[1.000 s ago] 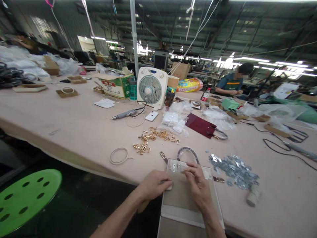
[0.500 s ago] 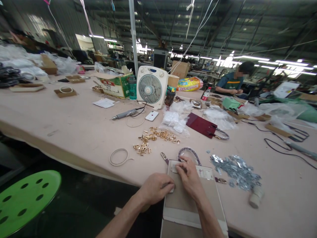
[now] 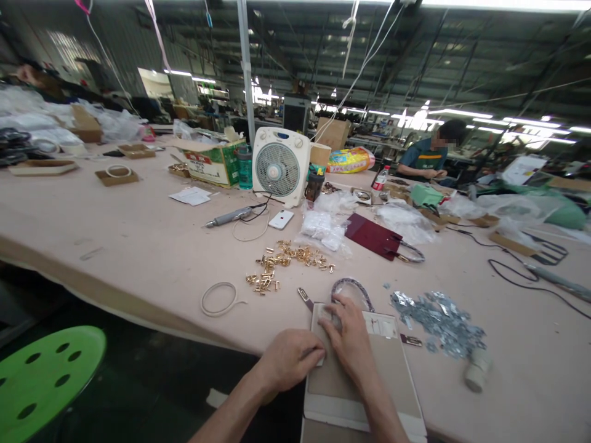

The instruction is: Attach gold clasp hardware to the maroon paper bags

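Head view: 2 hands work a corner of a beige bag panel [image 3: 364, 394]

The left hand [image 3: 290, 360] curls at the panel's left edge, and the right hand [image 3: 348, 341] presses its fingertips [image 3: 336, 318] on the upper left corner. Neither hand is released, but whether either grasps a small piece there is hidden by the fingers. The step in hand appears to be close pressing at that corner, and seeing it properly calls for the right hand to lift clear.

The panel lies flat at the edge of the counter [image 3: 115, 246]. Just beyond it arcs a woven bag handle [image 3: 351, 286], with a metal tab [image 3: 305, 299] to its left. To the right lie a small dark clasp [image 3: 410, 340], a heap of silver metal scraps [image 3: 436, 323] and a roll of tape [image 3: 478, 370]. Farther out are scattered gold hardware [image 3: 289, 258], a burgundy panel [image 3: 372, 237] and a box fan [image 3: 279, 166].
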Tool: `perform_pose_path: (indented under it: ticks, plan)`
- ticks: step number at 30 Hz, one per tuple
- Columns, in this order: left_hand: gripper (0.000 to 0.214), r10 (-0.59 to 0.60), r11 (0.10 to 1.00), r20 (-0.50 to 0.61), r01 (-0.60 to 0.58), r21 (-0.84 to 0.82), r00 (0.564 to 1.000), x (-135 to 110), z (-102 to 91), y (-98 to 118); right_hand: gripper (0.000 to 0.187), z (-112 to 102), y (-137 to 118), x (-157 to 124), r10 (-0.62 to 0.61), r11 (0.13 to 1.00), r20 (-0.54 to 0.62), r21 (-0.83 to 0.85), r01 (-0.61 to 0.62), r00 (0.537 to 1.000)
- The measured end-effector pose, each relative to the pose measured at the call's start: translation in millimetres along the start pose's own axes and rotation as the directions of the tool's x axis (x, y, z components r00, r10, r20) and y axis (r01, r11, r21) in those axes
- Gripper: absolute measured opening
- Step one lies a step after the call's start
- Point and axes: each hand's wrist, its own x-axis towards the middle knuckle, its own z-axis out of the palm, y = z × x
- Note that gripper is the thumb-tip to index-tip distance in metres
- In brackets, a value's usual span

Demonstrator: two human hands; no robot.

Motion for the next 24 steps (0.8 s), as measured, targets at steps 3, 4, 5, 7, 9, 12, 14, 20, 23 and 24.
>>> perform_pose_path:
  ticks: [3, 4, 5, 7, 9, 12, 14, 20, 23, 24]
  plan:
    - [0.020, 0.005, 1.000, 0.002, -0.005, -0.001, 1.000, 0.2, 0.8, 0.0, 0.046, 2.1, 1.9, -0.3, -0.002, 0.999, -0.009, -0.049, 0.001, 1.000]
    - [0.021, 0.008, 1.000, 0.003, -0.008, -0.004, 1.000, 0.4, 1.2, -0.1, 0.044, 3.0, 2.5, 0.4, -0.005, 0.998, -0.012, -0.070, 0.004, 1.000]
    - [0.022, 0.010, 1.000, 0.002, -0.010, -0.009, 1.000, 0.6, 1.5, -0.2, 0.039, 3.9, 2.9, 1.4, -0.008, 0.996, -0.018, -0.091, 0.007, 1.000]
    - [0.023, 0.009, 1.000, -0.002, -0.009, -0.025, 1.000, 0.6, 2.1, -0.2, 0.026, 6.1, 3.0, 4.2, -0.013, 0.992, -0.043, -0.129, 0.008, 0.999]
    - [0.024, 0.003, 0.998, -0.011, -0.004, -0.056, 1.000, -0.4, 2.2, 0.2, 0.018, 8.4, 2.2, 7.2, -0.008, 0.988, -0.071, -0.155, -0.003, 0.997]
    - [0.024, -0.001, 0.992, -0.049, -0.005, -0.125, 0.999, -3.9, 1.7, 1.7, 0.010, 11.4, -0.2, 9.9, -0.004, 0.985, -0.122, -0.173, -0.018, 0.993]
    - [0.025, -0.010, 0.984, -0.105, -0.009, -0.177, 0.994, -7.6, 1.2, 3.4, 0.010, 12.7, -2.0, 10.1, -0.008, 0.984, -0.161, -0.179, -0.021, 0.987]
    - [0.031, -0.072, 0.943, -0.304, -0.035, -0.331, 0.950, -31.1, -5.3, 8.1, 0.019, 10.5, -3.9, 3.7, -0.012, 0.991, -0.239, -0.129, -0.020, 0.971]
    - [0.033, -0.152, 0.962, -0.420, 0.037, -0.270, 0.894, -58.8, -14.4, -4.8, 0.025, 4.7, -1.3, -0.6, 0.018, 1.000, -0.272, -0.011, -0.022, 0.962]
    - [0.034, -0.194, 0.969, -0.474, 0.091, -0.232, 0.859, -70.4, -18.4, -12.8, 0.025, 2.4, -0.5, -1.8, 0.036, 0.999, -0.300, 0.030, -0.029, 0.953]
